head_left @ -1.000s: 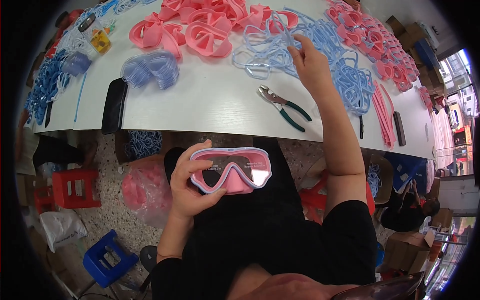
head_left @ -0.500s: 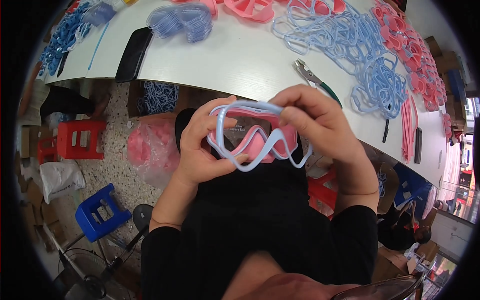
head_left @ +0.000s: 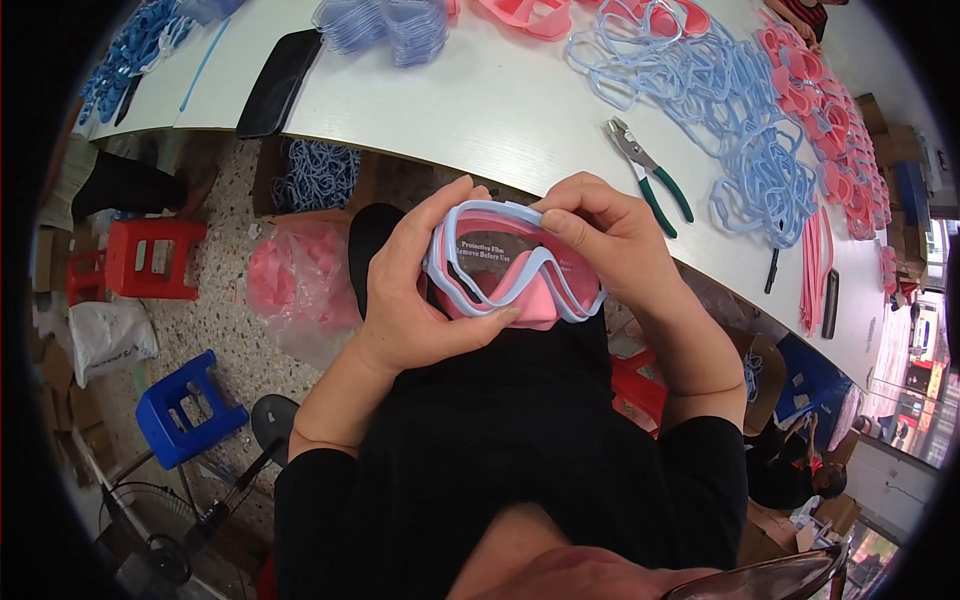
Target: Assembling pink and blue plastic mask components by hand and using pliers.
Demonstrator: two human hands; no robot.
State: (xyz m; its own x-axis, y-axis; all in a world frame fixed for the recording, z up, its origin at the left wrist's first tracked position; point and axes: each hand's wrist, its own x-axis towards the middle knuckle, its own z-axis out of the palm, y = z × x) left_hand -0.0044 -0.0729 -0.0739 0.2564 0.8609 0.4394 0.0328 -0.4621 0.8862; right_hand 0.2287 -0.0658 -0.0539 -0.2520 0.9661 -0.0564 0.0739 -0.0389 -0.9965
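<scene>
Pink swim goggles (head_left: 515, 285) sit in both hands over the person's lap, just below the bench edge, with a pale blue frame (head_left: 470, 215) lying around the front of the lens. Left hand (head_left: 420, 290) wraps the left end of the mask, thumb along the lower rim and fingers curled over the top, closed on it. Right hand (head_left: 610, 240) grips the upper right corner, fingertips pressing the blue frame against the pink body, thumb lying across the top edge. A clear film with printed lettering covers the lens. Below and to the left, on the speckled floor, a blue plastic stool (head_left: 185, 405) stands near a clear bag of pink parts (head_left: 295, 290), and a red stool (head_left: 150, 260) stands further left. Beyond the hands, the white bench (head_left: 480, 110) carries green-handled pliers (head_left: 650, 175) lying just beyond the right hand. Further out, a big tangle of pale blue frames (head_left: 720, 110) spreads over the right side, with pink mask bodies (head_left: 825, 120) along the far right edge. A flat black object (head_left: 280, 80) lies at the left of the bench, and a heap of clear blue parts (head_left: 385, 25) sits at the far edge.
</scene>
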